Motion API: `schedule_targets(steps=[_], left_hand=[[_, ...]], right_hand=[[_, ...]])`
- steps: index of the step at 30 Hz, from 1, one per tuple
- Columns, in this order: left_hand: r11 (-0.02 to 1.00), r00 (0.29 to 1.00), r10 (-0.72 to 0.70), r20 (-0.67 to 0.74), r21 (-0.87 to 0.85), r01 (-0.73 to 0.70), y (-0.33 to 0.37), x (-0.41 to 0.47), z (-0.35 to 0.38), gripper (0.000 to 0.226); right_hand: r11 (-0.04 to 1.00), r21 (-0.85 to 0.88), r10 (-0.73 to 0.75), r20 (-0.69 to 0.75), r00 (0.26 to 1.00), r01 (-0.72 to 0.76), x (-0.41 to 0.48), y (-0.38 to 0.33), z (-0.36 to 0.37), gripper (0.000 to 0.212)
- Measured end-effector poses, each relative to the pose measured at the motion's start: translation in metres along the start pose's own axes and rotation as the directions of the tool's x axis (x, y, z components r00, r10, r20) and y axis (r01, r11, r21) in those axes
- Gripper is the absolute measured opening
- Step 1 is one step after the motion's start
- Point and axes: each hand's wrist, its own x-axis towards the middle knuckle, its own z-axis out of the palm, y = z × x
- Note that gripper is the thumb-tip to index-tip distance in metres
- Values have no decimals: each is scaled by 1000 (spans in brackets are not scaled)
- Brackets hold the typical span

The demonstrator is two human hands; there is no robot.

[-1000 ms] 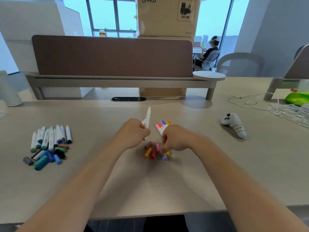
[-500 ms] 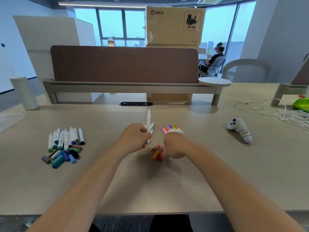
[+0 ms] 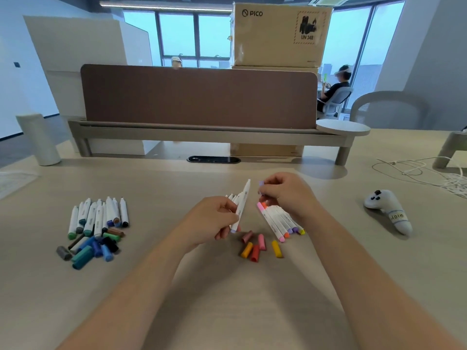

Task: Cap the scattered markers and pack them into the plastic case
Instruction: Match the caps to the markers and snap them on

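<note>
The left hand [image 3: 214, 219] grips a white marker [image 3: 242, 204], tilted with its bare tip up, while the right hand [image 3: 286, 193] pinches a purple cap [image 3: 261, 183] just beside that tip. A row of capped markers [image 3: 276, 221] lies on the table [image 3: 227, 304] under the right hand, with loose caps [image 3: 257, 246] near it. A second heap [image 3: 97, 223] of markers and caps lies well to the left.

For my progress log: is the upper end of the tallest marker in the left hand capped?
Uncapped: the marker in the left hand shows a bare white upper end; the right hand pinches a lilac cap beside it.
</note>
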Motion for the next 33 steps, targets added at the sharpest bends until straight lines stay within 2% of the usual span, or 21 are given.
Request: schedule_targets(steps=[6,10,21,25,29,33], left_hand=[[999,1000,0,19,49,-1,-8,5,3,8],[997,1000,-3,11,78,2,-10,6,3,9],[995,1000,-6,23,96,3,-10,6,4,10],[990,1000,-7,25,143,4,-8,6,5,9],[992,1000,2,2,125,-2,-7,6,6,9],[974,989,95,-110,215,-70,-7,9,7,13]], right_hand=[[981,194,-10,-55,998,21,3,8,11,22],[968,249,13,-111,994,15,3,11,14,18],[967,254,36,-228,973,24,5,15,19,18],[961,277,38,-178,983,13,5,15,19,15],[981,191,11,-145,989,18,5,17,23,8],[972,236,32,-133,991,0,5,17,28,7]])
